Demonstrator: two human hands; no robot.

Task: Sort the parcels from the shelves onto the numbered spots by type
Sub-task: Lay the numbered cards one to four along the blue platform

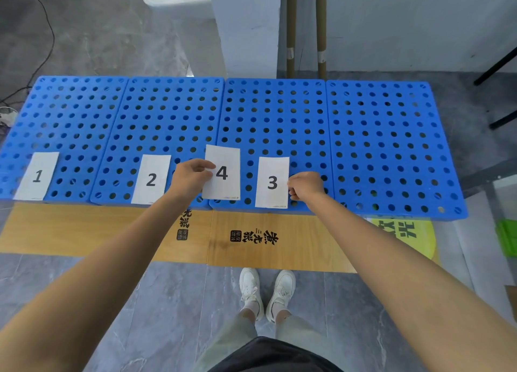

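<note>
Several blue perforated pallets lie side by side on the floor. White cards numbered 1, 2 and 3 lie along their near edge. My left hand pinches the left edge of the card numbered 4, held just above the seam between the second and third pallet. My right hand pinches the right edge of card 3, fingers curled. No parcels or shelves are in view.
Flattened brown cardboard and a yellow-green sticker lie in front of the pallets. A white pillar and two cardboard tubes stand behind. Cables trail at far left, black legs at far right. My white shoes stand below.
</note>
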